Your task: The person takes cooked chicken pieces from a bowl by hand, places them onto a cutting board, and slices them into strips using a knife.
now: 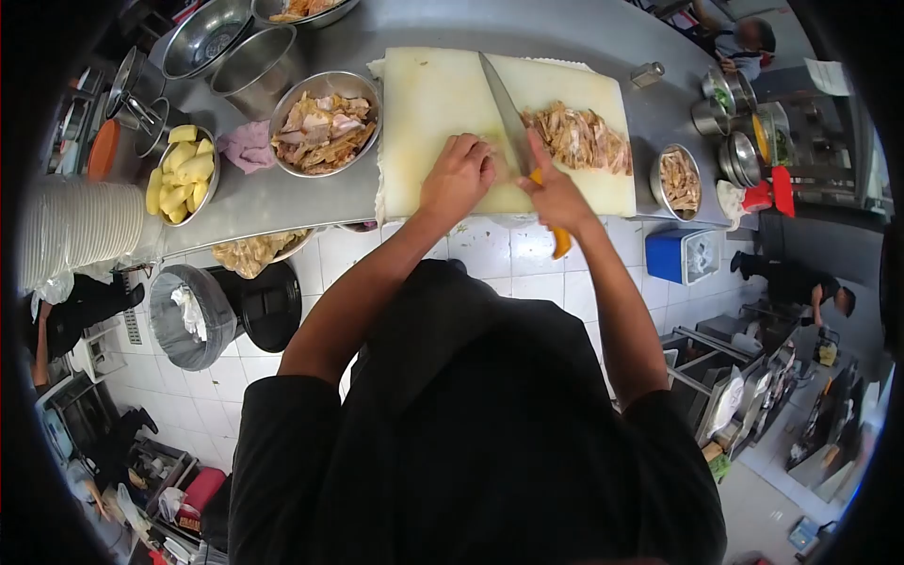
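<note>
In my right hand (558,196) is a large kitchen knife (507,105) with an orange handle; the index finger lies along the blade, whose tip points to the far side of the cutting board (428,104). My left hand (460,175) rests on the white board, left of the blade, with its fingers curled in. Whatever is under those fingers is hidden. Sliced cooked meat, which looks like chicken (582,138), lies in a pile on the board to the right of the knife.
Left of the board stand a bowl of meat pieces (325,127), a pink cloth (247,147), a bowl of peeled potatoes (186,174) and stacked plates (83,226). To the right are a small bowl of shredded meat (680,184) and a shaker (647,74). Other people work nearby.
</note>
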### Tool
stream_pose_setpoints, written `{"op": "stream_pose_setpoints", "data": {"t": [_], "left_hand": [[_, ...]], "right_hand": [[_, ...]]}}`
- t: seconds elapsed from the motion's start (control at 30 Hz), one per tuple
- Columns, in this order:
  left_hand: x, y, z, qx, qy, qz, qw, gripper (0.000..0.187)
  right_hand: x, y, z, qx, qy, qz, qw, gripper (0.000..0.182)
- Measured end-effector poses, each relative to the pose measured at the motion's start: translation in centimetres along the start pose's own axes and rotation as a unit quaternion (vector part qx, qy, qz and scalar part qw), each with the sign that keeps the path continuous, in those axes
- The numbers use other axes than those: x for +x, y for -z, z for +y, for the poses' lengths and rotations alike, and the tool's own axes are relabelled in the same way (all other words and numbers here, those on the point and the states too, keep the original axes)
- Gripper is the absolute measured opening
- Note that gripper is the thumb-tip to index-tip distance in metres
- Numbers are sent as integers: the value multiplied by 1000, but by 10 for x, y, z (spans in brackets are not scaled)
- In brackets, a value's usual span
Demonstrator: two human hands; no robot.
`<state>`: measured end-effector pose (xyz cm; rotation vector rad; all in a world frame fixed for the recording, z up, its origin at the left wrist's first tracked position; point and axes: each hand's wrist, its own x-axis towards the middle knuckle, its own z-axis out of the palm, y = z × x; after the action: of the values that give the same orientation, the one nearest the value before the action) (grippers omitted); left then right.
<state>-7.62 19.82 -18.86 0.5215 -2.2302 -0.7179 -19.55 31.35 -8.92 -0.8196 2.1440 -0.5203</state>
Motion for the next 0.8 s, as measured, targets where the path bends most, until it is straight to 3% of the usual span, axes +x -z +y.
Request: {"op": "stream_pose_setpoints", "data": {"t": [0.27, 0.37, 0.57, 0.8], "left_hand": [[-2, 3, 1, -14, 22, 11, 1000, 16], [0, 2, 1, -16, 18, 14, 1000, 16], [1, 1, 2, -9, 7, 12, 1000, 16], [1, -2, -1, 4, -13, 10, 1000, 16]], "right_hand": [[-38, -10, -30, 0, -16, -2, 1000, 77], [-29, -39, 0, -85, 53, 67, 993, 77], [-34, -37, -10, -58, 20, 40, 997, 80], [2, -40, 10, -58, 115, 75, 989, 81]]}}
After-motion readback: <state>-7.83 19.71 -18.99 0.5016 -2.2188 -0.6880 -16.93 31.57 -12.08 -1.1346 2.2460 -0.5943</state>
